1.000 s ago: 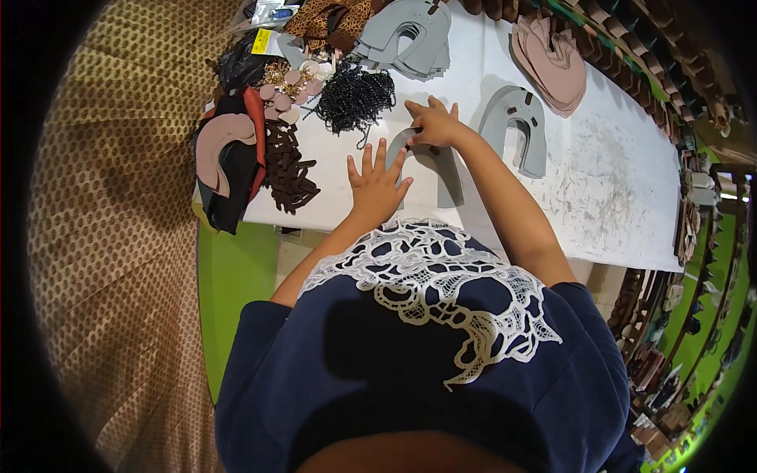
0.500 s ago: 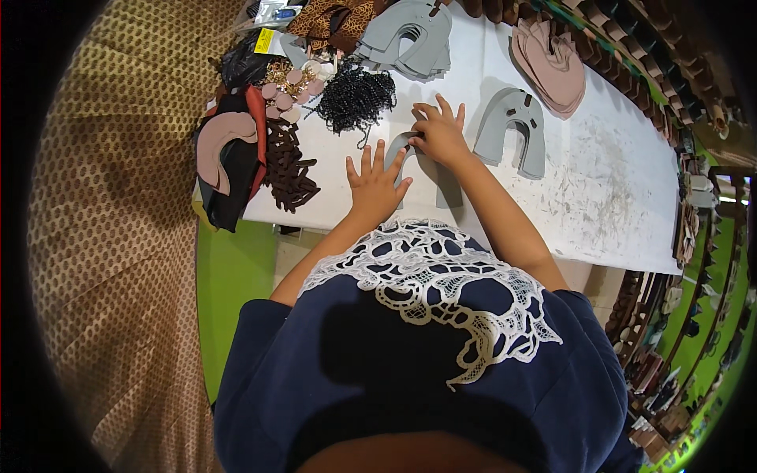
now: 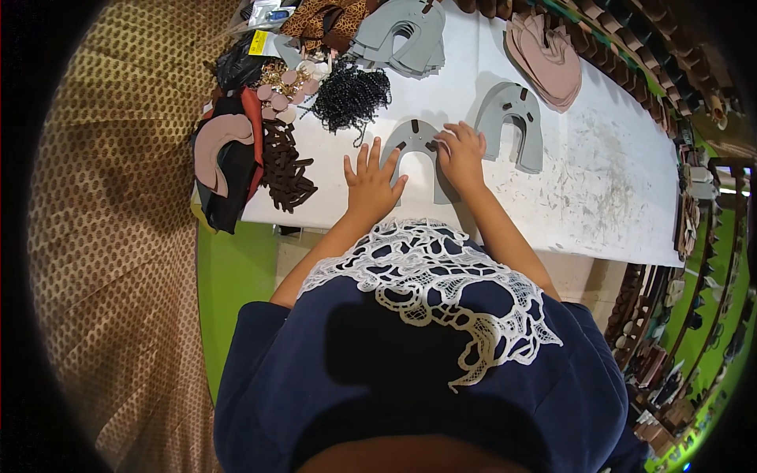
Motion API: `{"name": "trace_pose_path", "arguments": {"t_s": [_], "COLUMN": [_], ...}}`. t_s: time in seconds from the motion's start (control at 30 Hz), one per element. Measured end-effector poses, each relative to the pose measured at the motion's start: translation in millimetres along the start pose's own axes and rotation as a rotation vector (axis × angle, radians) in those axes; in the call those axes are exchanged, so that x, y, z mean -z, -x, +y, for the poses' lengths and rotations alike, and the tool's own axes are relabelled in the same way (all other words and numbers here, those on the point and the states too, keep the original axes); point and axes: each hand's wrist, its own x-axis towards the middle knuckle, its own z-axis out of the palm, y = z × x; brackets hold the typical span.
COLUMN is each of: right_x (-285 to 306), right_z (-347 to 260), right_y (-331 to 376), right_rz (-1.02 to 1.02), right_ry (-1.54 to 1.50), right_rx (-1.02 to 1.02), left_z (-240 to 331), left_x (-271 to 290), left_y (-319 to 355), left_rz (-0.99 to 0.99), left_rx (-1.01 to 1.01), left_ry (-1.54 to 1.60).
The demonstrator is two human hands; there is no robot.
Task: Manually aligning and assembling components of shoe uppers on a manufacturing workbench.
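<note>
A grey U-shaped piece (image 3: 418, 137) with dark brown tabs near its curve lies flat on the white table in front of me. Its left side is partly covered by my left hand (image 3: 371, 183), which rests flat with the fingers spread. On the piece's right side is my right hand (image 3: 464, 158), fingers stretched out over the edge near a brown tab; nothing shows in its grasp. Just right of that hand lies a similar grey U-shaped stack (image 3: 512, 118) with brown tabs. Brown strips (image 3: 285, 169) are heaped left of my left hand.
Black beaded chains (image 3: 351, 96) lie in a pile behind my left hand. Farther back are more grey U-shaped pieces (image 3: 402, 39) and pink curved pieces (image 3: 544, 59). Pink discs (image 3: 280, 100) and a pink curved piece on dark material (image 3: 217, 154) are at the left. The white table (image 3: 607, 189) has dark scuffs.
My right hand has moved right and slightly nearer, off the top of the grey piece, uncovering its curve and tabs. My left hand stays nearly in place.
</note>
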Motion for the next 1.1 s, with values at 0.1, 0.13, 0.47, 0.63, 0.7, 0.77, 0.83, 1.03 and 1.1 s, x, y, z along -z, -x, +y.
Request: {"name": "trace_pose_path", "arguments": {"t_s": [0.1,0.13,0.47,0.63,0.7,0.77,0.83,1.03,1.1], "right_x": [-5.5,-5.7,-0.9,-2.8,-2.6,-0.6,4.5,-8.1,-6.0], "right_z": [1.6,0.0,-8.0,-3.7,-5.7,-12.3,-22.1,-33.8,-28.2], "right_y": [15.3,18.2,20.1,21.7,22.6,21.2,17.9,12.1,11.8], "right_rz": [-0.061,-0.033,-0.034,0.006,0.021,-0.021,-0.05,-0.139,-0.134], "right_ry": [0.029,0.018,0.093,0.078,0.071,0.071,0.064,0.076,0.071], "right_rx": [-0.012,-0.005,0.032,0.036,0.035,0.082,0.122,0.183,0.195], "left_z": [0.5,0.9,3.9,4.7,3.9,3.7,3.3,3.8,4.1], "left_x": [1.2,0.5,7.0,10.1,9.6,8.5,7.8,7.3,6.6], "left_y": [-0.8,-0.6,-3.3,-6.3,-6.3,-6.4,-6.5,-6.3,-6.0], "left_rz": [-0.018,-0.01,-0.026,-0.069,-0.081,-0.083,-0.085,-0.076,-0.055], "left_rx": [0.001,-0.002,0.007,0.023,0.032,0.023,0.019,0.027,0.016], "left_ry": [-0.004,0.001,0.004,0.007,0.021,0.009,-0.003,-0.008,-0.01]}}
